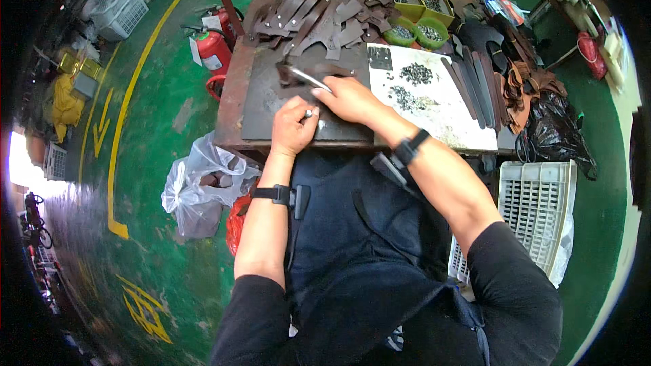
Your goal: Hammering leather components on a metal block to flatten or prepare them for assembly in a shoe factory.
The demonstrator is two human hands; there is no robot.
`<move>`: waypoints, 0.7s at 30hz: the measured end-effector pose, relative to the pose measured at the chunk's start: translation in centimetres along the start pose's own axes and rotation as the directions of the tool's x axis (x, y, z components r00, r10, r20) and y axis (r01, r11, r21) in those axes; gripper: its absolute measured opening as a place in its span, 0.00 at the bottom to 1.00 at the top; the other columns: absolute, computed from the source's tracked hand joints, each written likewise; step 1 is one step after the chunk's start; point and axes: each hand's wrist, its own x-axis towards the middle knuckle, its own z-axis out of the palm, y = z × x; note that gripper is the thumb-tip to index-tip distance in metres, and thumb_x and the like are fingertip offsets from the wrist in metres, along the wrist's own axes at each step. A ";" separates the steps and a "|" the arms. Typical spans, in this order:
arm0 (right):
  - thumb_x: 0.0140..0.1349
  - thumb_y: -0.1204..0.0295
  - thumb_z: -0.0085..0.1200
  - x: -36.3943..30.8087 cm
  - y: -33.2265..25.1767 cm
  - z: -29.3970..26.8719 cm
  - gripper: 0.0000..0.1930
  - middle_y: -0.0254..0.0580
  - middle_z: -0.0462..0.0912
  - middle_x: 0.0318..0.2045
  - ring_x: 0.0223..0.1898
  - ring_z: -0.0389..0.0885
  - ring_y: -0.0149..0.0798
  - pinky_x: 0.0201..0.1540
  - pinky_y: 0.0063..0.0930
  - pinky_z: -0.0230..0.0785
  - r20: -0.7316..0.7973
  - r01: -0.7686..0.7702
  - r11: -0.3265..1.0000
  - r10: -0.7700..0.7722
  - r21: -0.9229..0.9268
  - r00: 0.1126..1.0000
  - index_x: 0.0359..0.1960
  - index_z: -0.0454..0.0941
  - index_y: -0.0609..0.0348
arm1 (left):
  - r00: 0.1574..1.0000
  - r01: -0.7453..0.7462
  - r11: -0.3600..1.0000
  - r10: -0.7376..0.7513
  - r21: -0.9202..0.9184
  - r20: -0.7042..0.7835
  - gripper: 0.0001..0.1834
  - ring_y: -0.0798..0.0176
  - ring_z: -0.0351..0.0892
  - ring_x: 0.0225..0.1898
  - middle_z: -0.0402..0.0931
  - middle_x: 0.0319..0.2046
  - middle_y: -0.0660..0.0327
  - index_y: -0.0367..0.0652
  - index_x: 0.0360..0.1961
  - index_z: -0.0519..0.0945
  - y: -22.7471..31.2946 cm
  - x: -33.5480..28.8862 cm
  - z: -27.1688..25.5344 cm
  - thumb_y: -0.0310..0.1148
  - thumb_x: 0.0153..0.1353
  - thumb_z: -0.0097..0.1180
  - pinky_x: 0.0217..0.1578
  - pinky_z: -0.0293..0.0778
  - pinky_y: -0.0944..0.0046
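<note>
My right hand (pixel 352 100) is closed around the handle of a hammer (pixel 308 78); its dark head is smeared by motion above the dark work plate (pixel 264 108). Just left of and nearer than it, my left hand (pixel 294 127) pinches a short metal punch (pixel 308 114), whose silvery end shows between the fingers. The punch's lower tip is hidden. Behind both hands a dark brown leather piece (pixel 342 71) lies on the plate, partly covered by the right hand. To the right, a white board (pixel 447 122) carries many small dark metal fittings (pixel 415 74).
Brown leather pieces (pixel 325 17) pile up at the back of the bench. Green bowls (pixel 430 32) and yellow boxes (pixel 409 10) hold small fittings. Leather straps (pixel 468 88) lie at the right. A fire extinguisher (pixel 214 51) and a plastic bag (pixel 196 190) stand left; a white crate (pixel 539 203) stands right.
</note>
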 end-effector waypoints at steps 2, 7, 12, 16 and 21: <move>0.69 0.54 0.47 -2.7 -0.9 -0.7 0.20 0.61 0.82 0.32 0.40 0.82 0.60 0.43 0.46 0.72 -0.191 0.028 0.938 0.041 0.344 0.981 0.40 0.76 0.62 | 0.999 0.023 0.999 -0.023 0.024 -0.028 0.06 0.51 0.77 0.28 0.75 0.25 0.54 0.35 0.26 0.80 -0.4 -0.8 -0.7 0.27 0.56 0.60 0.31 0.72 0.59; 0.73 0.59 0.46 -16.2 0.8 -5.2 0.15 0.27 0.68 0.17 0.17 0.64 0.22 0.20 0.19 0.57 0.080 -0.243 0.534 0.309 0.810 0.948 0.37 0.78 0.58 | 0.995 0.057 0.996 -0.062 -0.064 -0.077 0.06 0.55 0.77 0.29 0.75 0.24 0.55 0.35 0.28 0.82 -0.9 -0.4 -0.5 0.28 0.57 0.59 0.33 0.72 0.60; 0.72 0.60 0.48 -26.4 5.4 0.0 0.13 0.23 0.66 0.16 0.17 0.62 0.19 0.19 0.18 0.53 0.181 -0.372 0.416 0.429 0.830 0.885 0.37 0.78 0.56 | 0.985 -0.152 0.868 0.175 0.472 -0.004 0.12 0.48 0.72 0.55 0.78 0.50 0.54 0.39 0.26 0.84 0.3 4.4 0.3 0.37 0.57 0.60 0.58 0.65 0.53; 0.70 0.62 0.52 -26.3 5.0 0.7 0.12 0.23 0.66 0.17 0.20 0.63 0.20 0.22 0.20 0.54 0.148 -0.374 0.530 0.419 0.761 0.896 0.36 0.78 0.58 | 0.949 -0.070 0.869 -0.092 0.490 0.300 0.17 0.48 0.75 0.41 0.78 0.34 0.54 0.36 0.25 0.84 -1.7 5.4 -0.7 0.42 0.57 0.60 0.47 0.70 0.54; 0.69 0.63 0.52 -26.4 6.7 1.2 0.11 0.23 0.69 0.21 0.23 0.63 0.20 0.25 0.19 0.57 0.062 -0.337 0.661 0.403 0.670 0.913 0.38 0.79 0.58 | 0.967 0.255 0.964 -0.251 0.078 -0.054 0.15 0.62 0.77 0.37 0.78 0.35 0.59 0.36 0.26 0.84 -0.8 -1.0 -8.1 0.38 0.61 0.60 0.41 0.70 0.64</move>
